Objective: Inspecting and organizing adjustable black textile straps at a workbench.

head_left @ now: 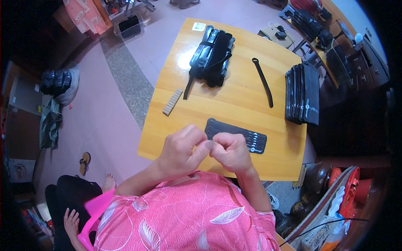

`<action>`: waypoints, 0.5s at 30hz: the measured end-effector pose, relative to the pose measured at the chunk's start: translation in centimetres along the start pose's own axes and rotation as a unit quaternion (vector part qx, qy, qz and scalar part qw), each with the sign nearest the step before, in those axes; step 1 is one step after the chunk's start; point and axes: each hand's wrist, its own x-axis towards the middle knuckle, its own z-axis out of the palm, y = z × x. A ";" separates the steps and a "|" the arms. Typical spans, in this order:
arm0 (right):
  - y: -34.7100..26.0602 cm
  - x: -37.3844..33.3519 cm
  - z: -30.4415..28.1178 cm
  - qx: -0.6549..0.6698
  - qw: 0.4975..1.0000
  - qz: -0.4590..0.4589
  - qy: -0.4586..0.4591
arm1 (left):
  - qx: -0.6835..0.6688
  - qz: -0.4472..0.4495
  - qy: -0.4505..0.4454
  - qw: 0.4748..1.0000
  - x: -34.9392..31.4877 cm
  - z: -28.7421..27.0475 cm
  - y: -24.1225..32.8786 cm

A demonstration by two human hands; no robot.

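Close together above the near part of the wooden table (201,115), my left hand (183,149) and my right hand (232,154) are both closed, thumbs and fingertips meeting. Anything pinched between them is too small or hidden to make out. Just beyond, a flat dark pouch (239,133) with a row of white printed shapes lies partly covered by my hands. A short ridged beige strip (172,102) rests farther left. Toward the far right, a black strap (263,81) with a looped end lies flat.
At the table's far side sits a strapped bundle of black pouches (212,56). A stack of similar pouches (302,94) stands at the right edge. Another person's hand (71,221) shows at lower left, near a pink chair (90,219). Cluttered containers (347,192) fill the lower right.
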 end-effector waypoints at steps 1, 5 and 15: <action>0.0 0.1 0.1 0.001 1.000 -0.001 -0.001 | 0.002 0.000 0.001 1.000 0.1 -0.4 0.0; -0.4 0.3 0.7 -0.029 0.996 -0.081 -0.011 | 0.031 -0.023 -0.083 0.996 0.0 -1.2 -0.5; 0.3 0.6 0.0 0.127 0.985 0.029 -0.114 | -0.353 -0.291 -0.083 0.885 -1.1 -0.6 -0.7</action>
